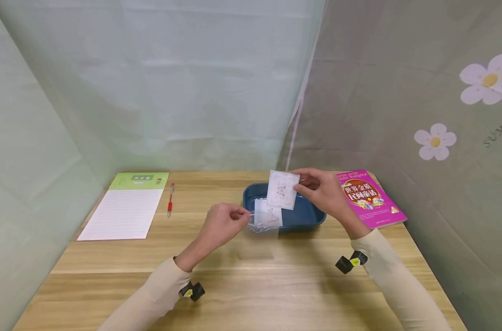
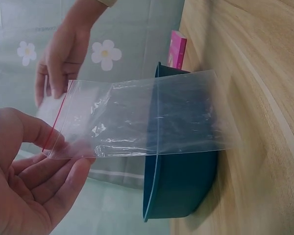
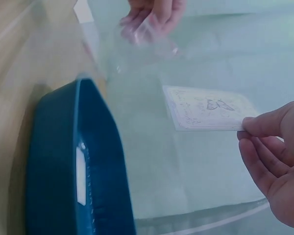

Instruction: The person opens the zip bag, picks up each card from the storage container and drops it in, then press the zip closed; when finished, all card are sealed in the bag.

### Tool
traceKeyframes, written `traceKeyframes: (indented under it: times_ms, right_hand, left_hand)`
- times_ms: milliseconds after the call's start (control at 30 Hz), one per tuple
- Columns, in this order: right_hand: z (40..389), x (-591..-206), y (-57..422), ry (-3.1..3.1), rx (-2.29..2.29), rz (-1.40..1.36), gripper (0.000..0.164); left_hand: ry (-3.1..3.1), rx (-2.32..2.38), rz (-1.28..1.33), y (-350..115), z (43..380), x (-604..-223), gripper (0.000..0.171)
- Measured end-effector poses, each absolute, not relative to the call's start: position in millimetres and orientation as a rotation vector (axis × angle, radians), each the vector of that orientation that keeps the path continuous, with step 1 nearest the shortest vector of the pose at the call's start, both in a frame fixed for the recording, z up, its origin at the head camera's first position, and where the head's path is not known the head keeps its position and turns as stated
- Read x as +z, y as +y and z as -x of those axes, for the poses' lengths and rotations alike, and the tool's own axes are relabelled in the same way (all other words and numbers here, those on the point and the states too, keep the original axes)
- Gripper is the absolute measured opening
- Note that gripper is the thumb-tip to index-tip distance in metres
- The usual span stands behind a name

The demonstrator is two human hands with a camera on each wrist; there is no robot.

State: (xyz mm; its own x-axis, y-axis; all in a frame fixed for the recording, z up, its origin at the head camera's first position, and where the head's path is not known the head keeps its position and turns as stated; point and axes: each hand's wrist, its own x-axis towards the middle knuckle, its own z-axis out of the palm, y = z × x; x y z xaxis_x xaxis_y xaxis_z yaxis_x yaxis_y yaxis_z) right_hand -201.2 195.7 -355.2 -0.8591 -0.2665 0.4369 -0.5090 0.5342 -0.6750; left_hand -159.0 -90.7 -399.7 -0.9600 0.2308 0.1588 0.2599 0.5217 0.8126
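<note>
Your left hand pinches an empty-looking clear bag; your right hand pinches a butterfly card above the blue bin, near the table's far edge. Work seems midway: another card lies binned, while bag and held card aren't yet set down.

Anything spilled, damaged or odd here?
Nothing stands out: no visible spill or damage. The left hand pinches the clear bag, the right hand holds a card, and the blue tray sits upright with another card inside.
</note>
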Motion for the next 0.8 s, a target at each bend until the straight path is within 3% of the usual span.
traceKeyframes:
  times_ms: [800]
  right_hand:
    - [175,-336,175,-2.365,1.349,-0.75,0.036]
  left_hand:
    - [-2.706,-1.419,0.439,-88,162,-400,0.01]
